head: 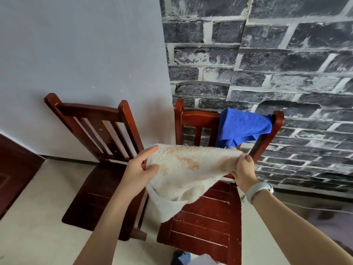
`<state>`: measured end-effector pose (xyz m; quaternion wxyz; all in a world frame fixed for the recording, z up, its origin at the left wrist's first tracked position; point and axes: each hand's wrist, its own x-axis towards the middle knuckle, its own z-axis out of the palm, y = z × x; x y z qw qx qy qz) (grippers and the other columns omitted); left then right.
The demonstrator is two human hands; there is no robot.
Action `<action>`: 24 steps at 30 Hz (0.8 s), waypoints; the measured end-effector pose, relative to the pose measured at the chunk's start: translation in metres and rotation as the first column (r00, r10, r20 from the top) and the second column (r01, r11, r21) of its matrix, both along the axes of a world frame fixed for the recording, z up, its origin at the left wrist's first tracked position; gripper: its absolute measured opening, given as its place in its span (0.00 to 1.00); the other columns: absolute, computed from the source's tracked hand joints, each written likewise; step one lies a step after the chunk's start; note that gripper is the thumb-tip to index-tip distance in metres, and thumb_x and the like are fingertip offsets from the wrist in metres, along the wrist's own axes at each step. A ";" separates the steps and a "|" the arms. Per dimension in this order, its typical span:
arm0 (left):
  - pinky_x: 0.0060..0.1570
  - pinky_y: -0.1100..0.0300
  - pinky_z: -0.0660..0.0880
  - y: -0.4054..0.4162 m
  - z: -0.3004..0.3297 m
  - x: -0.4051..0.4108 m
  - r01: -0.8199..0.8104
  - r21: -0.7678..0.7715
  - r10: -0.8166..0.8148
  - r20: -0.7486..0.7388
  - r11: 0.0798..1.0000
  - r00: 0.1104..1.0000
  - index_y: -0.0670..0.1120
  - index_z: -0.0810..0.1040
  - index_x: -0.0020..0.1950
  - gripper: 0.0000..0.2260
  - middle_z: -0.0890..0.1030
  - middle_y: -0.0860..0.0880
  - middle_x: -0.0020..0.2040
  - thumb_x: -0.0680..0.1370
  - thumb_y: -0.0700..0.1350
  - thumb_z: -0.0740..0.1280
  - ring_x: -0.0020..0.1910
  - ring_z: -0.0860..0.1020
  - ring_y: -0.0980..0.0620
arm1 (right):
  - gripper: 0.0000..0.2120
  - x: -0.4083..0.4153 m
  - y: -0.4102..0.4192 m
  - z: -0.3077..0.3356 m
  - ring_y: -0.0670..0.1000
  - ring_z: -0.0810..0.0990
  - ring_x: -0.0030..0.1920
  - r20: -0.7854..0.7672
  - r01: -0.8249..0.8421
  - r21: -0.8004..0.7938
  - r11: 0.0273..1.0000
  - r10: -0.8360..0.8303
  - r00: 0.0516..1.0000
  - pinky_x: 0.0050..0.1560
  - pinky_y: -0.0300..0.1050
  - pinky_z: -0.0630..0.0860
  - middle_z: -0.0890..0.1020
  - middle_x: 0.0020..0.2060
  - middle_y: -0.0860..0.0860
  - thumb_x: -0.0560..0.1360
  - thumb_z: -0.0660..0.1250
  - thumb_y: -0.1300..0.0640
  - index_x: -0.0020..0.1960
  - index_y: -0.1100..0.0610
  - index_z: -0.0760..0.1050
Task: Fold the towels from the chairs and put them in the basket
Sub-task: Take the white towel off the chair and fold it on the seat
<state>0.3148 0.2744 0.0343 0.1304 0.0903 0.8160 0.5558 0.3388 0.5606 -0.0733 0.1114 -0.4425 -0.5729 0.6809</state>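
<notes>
While both arms reach forward over the right chair (202, 222), the left hand (140, 169) pinches one top corner of the white towel (183, 169) between thumb and fingers, and the right hand (244, 171) grips the opposite corner. Stretched between them, the towel sags to a point above the seat. A blue towel (242, 125) drapes over that chair's backrest. The left chair (95, 134) stands beside it.

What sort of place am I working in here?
Probably a room in a home, perhaps a dining corner. Two wooden chairs, the left chair and the right chair, stand on a pale tiled floor against a painted wall and brick-pattern wallpaper.
</notes>
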 end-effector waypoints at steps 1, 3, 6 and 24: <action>0.48 0.61 0.78 0.000 -0.003 0.000 -0.016 0.000 0.016 0.009 1.000 1.000 0.58 0.71 0.64 0.24 0.73 0.38 0.63 0.74 0.35 0.65 0.52 0.76 0.38 | 0.11 -0.001 -0.002 0.000 0.54 0.73 0.50 0.038 -0.026 0.085 0.996 0.023 0.999 0.55 0.52 0.71 0.74 0.47 0.53 0.80 0.48 0.54 0.54 0.55 0.67; 0.60 0.50 0.72 0.000 -0.009 -0.001 -0.045 -0.024 0.045 0.017 0.999 0.999 0.54 0.71 0.66 0.23 0.74 0.38 0.63 0.74 0.36 0.65 0.60 0.70 0.35 | 0.11 0.002 -0.005 0.002 0.52 0.72 0.47 0.103 -0.144 0.248 0.958 0.122 0.987 0.51 0.48 0.68 0.73 0.42 0.49 0.80 0.49 0.53 0.55 0.55 0.67; 0.52 0.70 0.73 -0.001 -0.017 -0.002 -0.074 -0.005 0.074 0.030 0.997 0.997 0.53 0.72 0.65 0.21 0.75 0.57 0.64 0.75 0.38 0.65 0.60 0.74 0.48 | 0.15 0.012 -0.009 0.000 0.53 0.76 0.43 0.224 -0.414 0.284 0.865 0.360 0.906 0.46 0.45 0.72 0.79 0.41 0.54 0.80 0.54 0.54 0.56 0.61 0.74; 0.45 0.80 0.69 0.008 -0.062 -0.007 -0.053 0.099 0.039 0.142 0.994 0.989 0.62 0.77 0.53 0.17 0.77 0.70 0.50 0.76 0.38 0.64 0.53 0.71 0.76 | 0.15 0.068 -0.003 -0.013 0.62 0.77 0.52 0.280 -0.249 0.082 0.965 0.218 0.935 0.54 0.60 0.76 0.78 0.52 0.62 0.81 0.52 0.53 0.59 0.60 0.69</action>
